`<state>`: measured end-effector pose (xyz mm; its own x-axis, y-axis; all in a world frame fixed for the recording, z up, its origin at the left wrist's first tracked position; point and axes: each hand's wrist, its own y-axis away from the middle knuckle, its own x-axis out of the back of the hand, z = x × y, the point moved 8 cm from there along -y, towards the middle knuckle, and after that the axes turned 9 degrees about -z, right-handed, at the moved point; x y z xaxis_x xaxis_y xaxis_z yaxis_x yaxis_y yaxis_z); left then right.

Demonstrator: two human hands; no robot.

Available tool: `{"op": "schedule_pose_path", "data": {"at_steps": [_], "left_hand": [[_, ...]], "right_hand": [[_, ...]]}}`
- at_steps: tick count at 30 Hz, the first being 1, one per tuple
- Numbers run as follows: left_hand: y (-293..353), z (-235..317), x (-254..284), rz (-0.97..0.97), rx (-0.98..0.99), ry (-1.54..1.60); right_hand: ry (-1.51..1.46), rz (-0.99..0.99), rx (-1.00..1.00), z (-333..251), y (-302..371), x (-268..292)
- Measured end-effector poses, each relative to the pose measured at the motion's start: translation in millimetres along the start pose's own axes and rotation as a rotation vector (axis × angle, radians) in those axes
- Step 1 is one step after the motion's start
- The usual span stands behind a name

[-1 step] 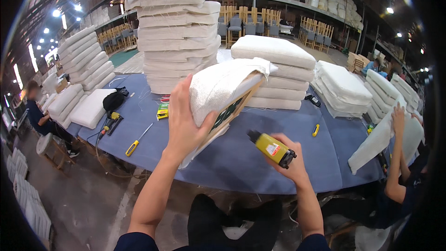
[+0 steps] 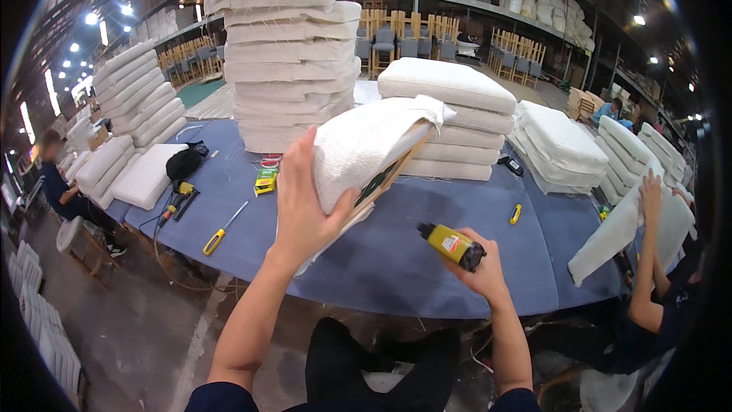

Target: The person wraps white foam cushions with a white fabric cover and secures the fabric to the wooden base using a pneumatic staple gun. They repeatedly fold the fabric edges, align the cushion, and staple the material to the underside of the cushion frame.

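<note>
My left hand (image 2: 299, 202) grips a chair seat cushion (image 2: 362, 145) covered in white fabric, tilted up on edge above the table. Its wooden frame and a dark underside show along the right side, and loose fabric folds over the top corner. In my right hand (image 2: 486, 271) is a yellow-and-black staple gun (image 2: 450, 244), its nose pointing left toward the cushion, with a gap between them. The fingers round its handle are partly hidden by the gun body.
On the blue-covered table (image 2: 396, 267) lie a screwdriver (image 2: 216, 241), a yellow cutter (image 2: 516, 214), a green-and-yellow box (image 2: 265, 181) and another staple gun (image 2: 179, 200). Tall cushion stacks (image 2: 286, 69) stand behind. At right, a co-worker's hands (image 2: 650, 194) hold a white cushion piece (image 2: 610, 240).
The staple gun in my right hand has shifted slightly right, away from the cushion. My left hand still holds the cushion at nearly the same tilt.
</note>
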<state>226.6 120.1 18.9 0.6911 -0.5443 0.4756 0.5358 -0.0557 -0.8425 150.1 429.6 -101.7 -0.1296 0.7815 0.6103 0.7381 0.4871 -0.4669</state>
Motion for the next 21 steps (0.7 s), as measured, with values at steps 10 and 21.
{"op": "schedule_pose_path", "data": {"at_steps": [10, 21], "left_hand": [[152, 110, -136, -1.067, -0.273, 0.756], [218, -234, -154, -0.832, 0.911, -0.295]], "right_hand": [[0.417, 0.368, -0.6, 292, 194, 102], [-0.948, 0.31, -1.012, 124, 284, -90]]}}
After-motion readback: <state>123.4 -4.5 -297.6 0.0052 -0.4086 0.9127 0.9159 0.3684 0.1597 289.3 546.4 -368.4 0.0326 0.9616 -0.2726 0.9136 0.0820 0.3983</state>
